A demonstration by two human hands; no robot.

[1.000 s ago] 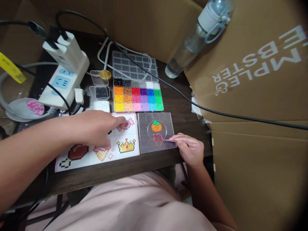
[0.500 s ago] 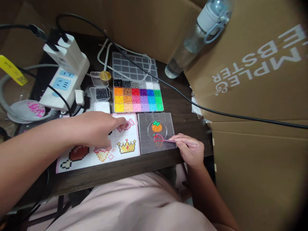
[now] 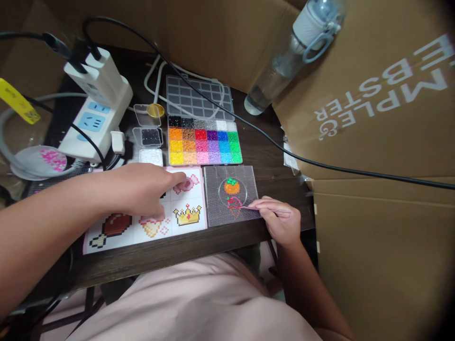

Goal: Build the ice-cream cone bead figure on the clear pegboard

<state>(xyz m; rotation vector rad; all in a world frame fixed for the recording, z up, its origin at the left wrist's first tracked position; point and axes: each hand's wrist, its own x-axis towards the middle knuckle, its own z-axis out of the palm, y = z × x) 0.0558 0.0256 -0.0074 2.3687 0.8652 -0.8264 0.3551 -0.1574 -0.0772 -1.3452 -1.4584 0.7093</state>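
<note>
My left hand [image 3: 147, 189] rests over the pattern sheet [image 3: 124, 246]. Its index finger stretches to the pink candy picture [image 3: 190, 182] and its thumb sits apart, on the ice cream picture [image 3: 151, 229]; it holds nothing I can see. In my right hand [image 3: 282, 220] is a slim pair of pink tweezers [image 3: 263, 209], tip pointing left at the bead board. On the clear pegboard [image 3: 218, 220] an orange bead persimmon [image 3: 232, 186] with green leaves lies above a partial bead ice cream cone [image 3: 234, 206], outlined in pink, red and brown. The tweezer tip is at that cone's right edge.
Behind the sheet stands an open bead box [image 3: 205, 142] with coloured compartments. Small clear boxes, one with black beads [image 3: 151, 137], sit to its left. A power strip [image 3: 95, 123], a dish of pink beads [image 3: 39, 162], a black cable [image 3: 263, 135] and a water bottle [image 3: 280, 66] surround them.
Both hands hold nearly the same positions. The camera view has shifted very slightly; no bead has visibly moved.
</note>
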